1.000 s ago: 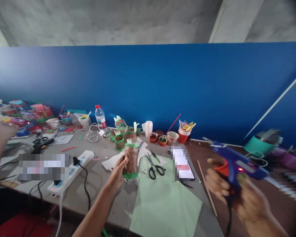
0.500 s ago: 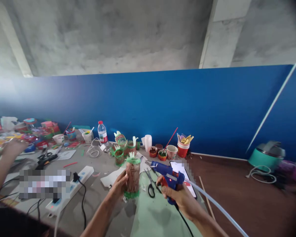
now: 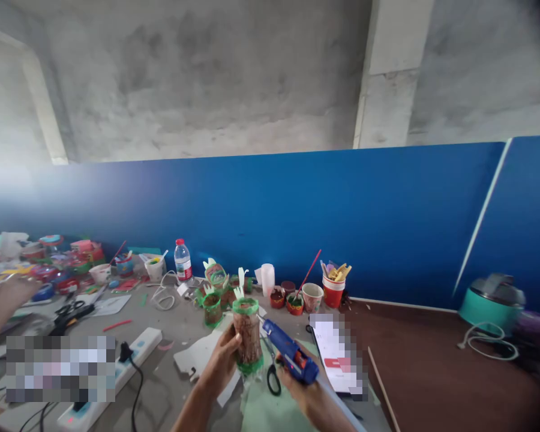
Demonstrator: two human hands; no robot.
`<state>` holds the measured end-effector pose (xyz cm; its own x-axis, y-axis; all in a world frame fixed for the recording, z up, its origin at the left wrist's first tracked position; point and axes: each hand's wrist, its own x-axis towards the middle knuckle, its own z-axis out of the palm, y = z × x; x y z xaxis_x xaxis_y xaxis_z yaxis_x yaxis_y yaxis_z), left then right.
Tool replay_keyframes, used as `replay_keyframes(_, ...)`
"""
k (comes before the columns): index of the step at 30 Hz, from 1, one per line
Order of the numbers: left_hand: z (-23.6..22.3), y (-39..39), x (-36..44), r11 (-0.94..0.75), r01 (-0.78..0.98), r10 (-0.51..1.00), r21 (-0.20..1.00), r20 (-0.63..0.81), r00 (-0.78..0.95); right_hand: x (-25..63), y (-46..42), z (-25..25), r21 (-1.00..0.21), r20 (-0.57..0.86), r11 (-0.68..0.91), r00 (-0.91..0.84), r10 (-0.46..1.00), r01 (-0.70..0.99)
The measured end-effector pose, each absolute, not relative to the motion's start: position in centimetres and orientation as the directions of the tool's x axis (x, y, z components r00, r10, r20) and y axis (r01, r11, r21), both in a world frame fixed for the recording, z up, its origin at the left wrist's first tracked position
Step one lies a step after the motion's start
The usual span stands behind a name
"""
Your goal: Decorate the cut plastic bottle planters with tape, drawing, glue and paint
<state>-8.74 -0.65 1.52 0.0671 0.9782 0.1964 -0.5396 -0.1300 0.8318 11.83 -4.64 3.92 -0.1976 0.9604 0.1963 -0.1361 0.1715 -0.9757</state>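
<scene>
My left hand [image 3: 225, 355] is closed around a brown-painted cylinder with green rims [image 3: 247, 337], held upright over the table. White fork-like prongs [image 3: 239, 292] show at its top. In my right hand [image 3: 306, 393] is a blue hot glue gun [image 3: 290, 351], a long pale glue stick [image 3: 337, 409] running out of its back. The gun's nozzle points at the cylinder's upper right side, very near it; whether they touch I cannot tell. Black-handled scissors [image 3: 273, 379] lie under the gun on a pale green sheet [image 3: 270, 411].
Behind stand smaller green-and-brown pots [image 3: 212, 311], a water bottle [image 3: 182, 261], a paper cup [image 3: 312, 298] and a red cup of utensils [image 3: 333, 289]. A phone [image 3: 335, 354] lies right, a power strip [image 3: 137, 354] left. Another person's hand [image 3: 15, 291] is at far left.
The glue gun has swung round and its nozzle has come close to the cylinder's top. My view has tilted up a little and turned right. My left hand keeps its hold.
</scene>
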Motion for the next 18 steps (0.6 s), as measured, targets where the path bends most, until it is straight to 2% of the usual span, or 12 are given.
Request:
replay_keyframes(4, 1.0, -0.8, -8.6, -0.101, -0.527, 0.985, 0.844, 0.160, 0.069, 11.6, -4.6, 2.9, -0.973, 0.209, 0.190, -0.144, 0.967, -0.134)
replay_keyframes(12, 2.0, -0.9, -8.6, -0.058, -0.558, 0.991, 0.828, 0.113, 0.066, 11.5, -3.2, 1.5, -0.982, 0.150, 0.110, -0.279, 0.949, -0.154)
replay_keyframes(15, 1.8, -0.8, -8.7, -0.055, -0.571, 0.990, 0.819, 0.118, 0.074, 11.4, -2.7, 2.4, -0.987, 0.105, 0.061, -0.312, 0.944, -0.146)
replay_keyframes(18, 1.4, -0.8, -8.9, -0.037, -0.582, 0.993, 0.812, 0.097, 0.071, 11.6, -2.5, 4.6, -0.986, 0.135, 0.086, -0.371, 0.919, -0.144)
